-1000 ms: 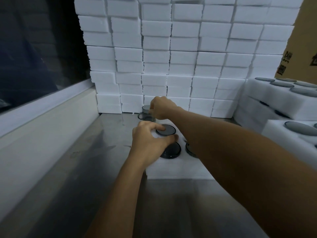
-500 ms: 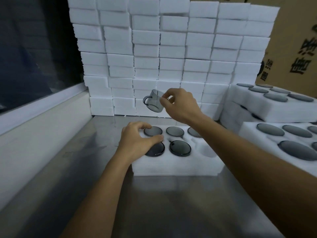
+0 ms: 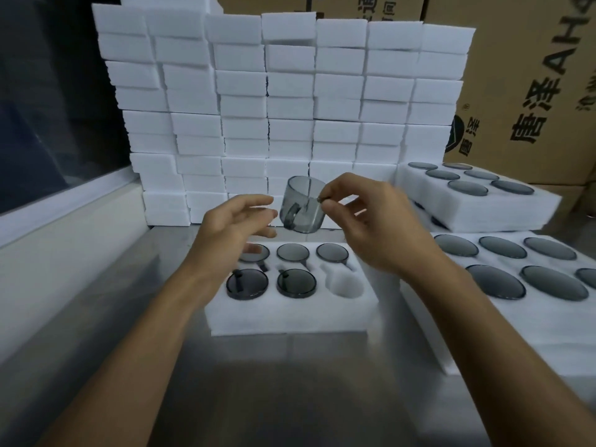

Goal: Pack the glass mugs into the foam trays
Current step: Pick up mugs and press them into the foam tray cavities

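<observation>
My left hand (image 3: 237, 221) hovers above the back left corner of the tray (image 3: 290, 312), fingers loose and spread, holding nothing, their tips just short of the mug (image 3: 301, 204). The mug hangs in the air between my hands, over the tray's far edge, tilted with its handle toward me; it is smoky grey glass, smooth and see-through, a plain cylinder. My right hand (image 3: 374, 221) pinches its rim on the right side between thumb and forefinger, the other fingers curled behind. Below, the tray is a soft white foam block with six round pockets; five hold mugs showing flat dark circular bases, and the near right pocket (image 3: 345, 283) is a bare hollow with a notch for a handle. It sits on a dull steel table (image 3: 290, 382). Behind stands a wall of stacked foam blocks (image 3: 283, 91). To the right lie filled trays (image 3: 503, 285), and behind them brown cartons (image 3: 532, 75) with black print.
</observation>
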